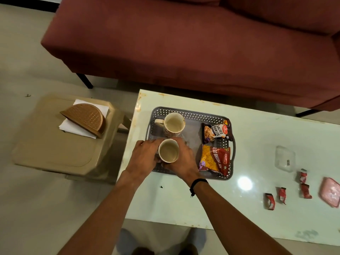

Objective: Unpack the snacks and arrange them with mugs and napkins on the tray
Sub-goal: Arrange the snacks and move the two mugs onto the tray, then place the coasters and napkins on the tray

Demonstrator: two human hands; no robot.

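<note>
A grey perforated tray (193, 113) lies on the pale table. In its far left part stands a cream mug (173, 124), handle to the left. A second mug (168, 150) stands upright at the near left, with my left hand (145, 155) and my right hand (182, 159) wrapped around its sides. On the tray's right side lie a salted peanuts packet (216, 132) and an aloo bhujia packet (214, 159). White napkins (73, 127) sit in a brown holder (86, 118) on a stool to the left.
The beige plastic stool (51, 150) stands left of the table (257, 137). On the table's right lie a clear plastic container (284, 158), several red wrappers (281, 195) and a pink lid (330, 192). A maroon sofa (184, 43) runs behind the table.
</note>
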